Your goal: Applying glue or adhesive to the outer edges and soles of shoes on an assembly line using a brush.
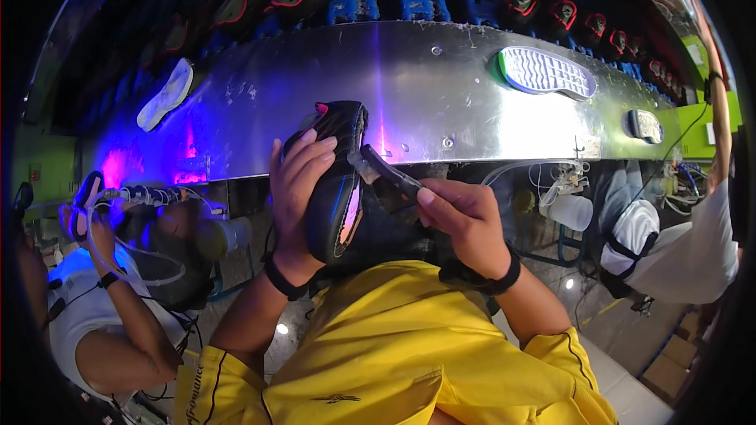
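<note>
Head view: the left hand [298, 181] clasps a black shoe [332, 198] at the near edge of the metal desk [299, 63]; a brush [398, 175] meets the shoe's right rim, its handle pinched by the right hand [465, 216].

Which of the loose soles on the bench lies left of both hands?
The elongated white sole far left on the silvery metal bench; the green-ended white sole and the smaller-looking pale sole lie right of the right hand.
</note>
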Action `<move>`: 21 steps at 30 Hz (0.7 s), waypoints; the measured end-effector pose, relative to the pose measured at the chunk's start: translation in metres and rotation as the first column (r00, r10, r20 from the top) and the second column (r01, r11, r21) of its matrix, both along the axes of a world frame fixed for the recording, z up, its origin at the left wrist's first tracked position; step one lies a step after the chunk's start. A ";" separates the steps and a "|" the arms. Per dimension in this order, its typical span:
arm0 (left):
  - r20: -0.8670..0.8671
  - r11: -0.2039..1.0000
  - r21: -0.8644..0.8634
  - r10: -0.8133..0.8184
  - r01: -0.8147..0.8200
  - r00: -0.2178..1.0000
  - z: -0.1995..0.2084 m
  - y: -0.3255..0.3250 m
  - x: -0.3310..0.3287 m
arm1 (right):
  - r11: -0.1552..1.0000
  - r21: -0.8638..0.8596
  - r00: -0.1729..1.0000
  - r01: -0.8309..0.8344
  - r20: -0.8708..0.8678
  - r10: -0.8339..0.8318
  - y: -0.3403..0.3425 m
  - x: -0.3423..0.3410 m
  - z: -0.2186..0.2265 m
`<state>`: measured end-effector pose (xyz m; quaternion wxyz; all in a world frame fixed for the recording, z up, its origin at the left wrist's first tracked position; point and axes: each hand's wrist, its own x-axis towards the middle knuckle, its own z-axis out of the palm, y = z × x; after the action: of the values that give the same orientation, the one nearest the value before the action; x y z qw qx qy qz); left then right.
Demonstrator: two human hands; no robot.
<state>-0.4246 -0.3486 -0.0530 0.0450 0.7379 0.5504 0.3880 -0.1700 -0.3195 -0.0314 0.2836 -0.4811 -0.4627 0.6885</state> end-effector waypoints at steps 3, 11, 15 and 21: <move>-0.037 0.999 -0.034 -0.006 0.005 0.999 0.007 0.001 0.003 | 0.999 0.046 1.000 0.021 0.001 -0.021 -0.007 0.004 0.019; -0.108 0.998 -0.055 -0.006 0.000 0.994 0.033 0.012 0.022 | 0.924 0.378 0.998 0.062 -0.012 -0.062 -0.018 0.016 0.019; -0.115 0.996 -0.064 0.051 -0.059 0.992 0.042 0.021 0.039 | 0.892 0.442 0.995 0.095 -0.042 -0.085 -0.021 0.024 0.025; -0.172 0.982 -0.124 0.121 -0.144 0.978 0.058 0.039 0.061 | 0.838 0.528 0.987 0.136 -0.001 -0.160 -0.023 0.037 0.033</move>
<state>-0.3636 -0.3098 0.0047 0.0239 0.7240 0.6255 0.2899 -0.1329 -0.3424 0.0014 0.4466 -0.4342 -0.6010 0.5009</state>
